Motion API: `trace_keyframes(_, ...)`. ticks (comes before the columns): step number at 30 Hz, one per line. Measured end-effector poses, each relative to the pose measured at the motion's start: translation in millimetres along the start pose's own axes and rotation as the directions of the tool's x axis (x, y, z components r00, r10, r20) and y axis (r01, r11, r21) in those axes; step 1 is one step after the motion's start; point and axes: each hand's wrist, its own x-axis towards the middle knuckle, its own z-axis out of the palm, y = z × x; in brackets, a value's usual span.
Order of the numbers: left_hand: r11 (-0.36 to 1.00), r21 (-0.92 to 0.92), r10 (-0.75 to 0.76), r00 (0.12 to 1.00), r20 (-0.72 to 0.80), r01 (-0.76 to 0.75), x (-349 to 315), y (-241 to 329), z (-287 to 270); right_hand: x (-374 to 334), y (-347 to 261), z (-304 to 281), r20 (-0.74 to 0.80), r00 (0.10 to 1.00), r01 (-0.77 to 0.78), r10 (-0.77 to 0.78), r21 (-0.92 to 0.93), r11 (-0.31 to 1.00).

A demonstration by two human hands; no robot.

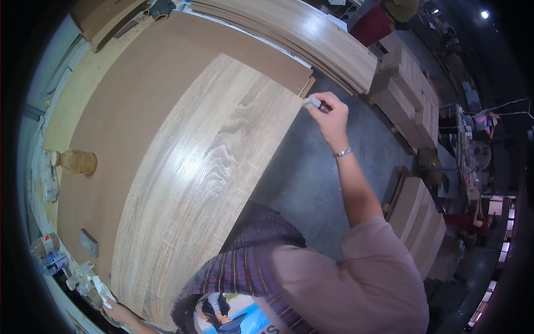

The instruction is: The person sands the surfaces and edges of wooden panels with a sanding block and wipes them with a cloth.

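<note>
A wide wood-grain panel lies flat on a brown board surface, its right edge sticking out over the grey floor. At the panel's far right corner, my right hand pinches a small grey block between thumb and fingers, close against the edge. Down at the lower left, my left hand is by the near end of the panel, closed on a crumpled white cloth. Part of that hand is hard to see near the dark rim.
A bottle of amber liquid lies on the board's left side, with a grey block nearer me. Clear bottles crowd the left edge. Stacked panels stand beyond; more stacks and people are at right.
</note>
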Motion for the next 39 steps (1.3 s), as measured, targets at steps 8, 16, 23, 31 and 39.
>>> trace_keyframes(8, 0.999, 0.04, 0.028, 0.996, -0.081, -0.025, 2.5, -10.6, 3.7, 14.5, 16.7, -4.7, 0.041, 0.999, 0.012, -0.011, -0.029, 1.0)
trace_keyframes(16, 0.998, 0.056, -0.005, 1.0, -0.025, 0.007, 7.9, -17.3, 3.5, 1.5, -7.3, -1.5, 0.147, 0.986, 0.086, -0.075, -0.07, 0.994)
trace_keyframes(23, 0.995, 0.094, 0.023, 0.999, -0.031, -0.02, 18.2, -33.5, 9.1, 16.4, -12.5, -9.5, 0.256, 0.944, 0.259, -0.21, -0.177, 0.95)
trace_keyframes(31, 0.996, 0.086, 0.009, 0.999, -0.035, -0.006, 14.7, -29.1, 7.7, 20.7, -25.8, -13.1, 0.317, 0.911, 0.357, -0.264, -0.287, 0.889)
trace_keyframes(39, 0.995, 0.102, -0.003, 0.998, -0.063, 0.01, 7.8, -19.7, 4.1, 24.6, -22.4, -14.8, 0.318, 0.902, 0.392, -0.291, -0.324, 0.861)
